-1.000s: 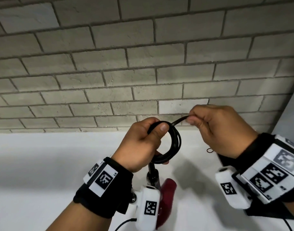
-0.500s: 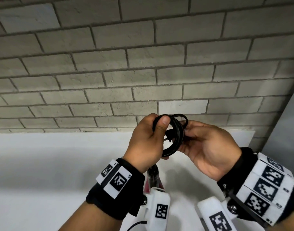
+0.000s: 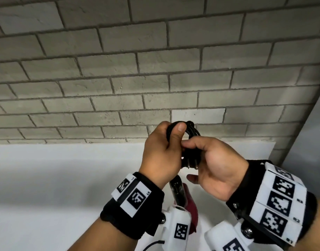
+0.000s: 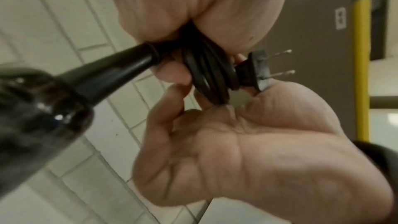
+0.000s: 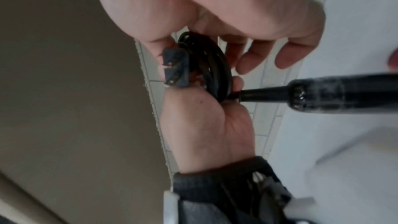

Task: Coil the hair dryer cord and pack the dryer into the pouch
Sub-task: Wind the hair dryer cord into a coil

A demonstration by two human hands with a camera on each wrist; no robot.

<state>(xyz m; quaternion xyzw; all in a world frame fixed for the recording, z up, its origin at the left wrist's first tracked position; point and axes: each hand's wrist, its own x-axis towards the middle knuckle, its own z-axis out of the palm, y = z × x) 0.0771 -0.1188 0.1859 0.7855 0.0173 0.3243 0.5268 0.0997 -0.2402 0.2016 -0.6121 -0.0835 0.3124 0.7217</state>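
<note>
Here our left hand point(image 3: 161, 154) grips the coiled cord point(image 4: 206, 74) with the thumb on top, and our right hand point(image 3: 215, 165) pinches the coil beside the plug point(image 4: 256, 71). If either grip loosens, we think the loops may spring open. The dryer point(image 3: 184, 201) hangs half hidden below the wrists, above the white surface point(image 3: 46, 178), and we see no pouch.

Black cord point(image 3: 190, 132), wound into a tight ring of several loops and held up in front of the brick wall, with its two-pronged plug point(image 4: 257, 71) sticking out sideways from the coil. Dark glossy dryer handle point(image 4: 103, 76) hanging below on a tapered cord sleeve, with a dark red part point(image 3: 191, 211) beneath.
</note>
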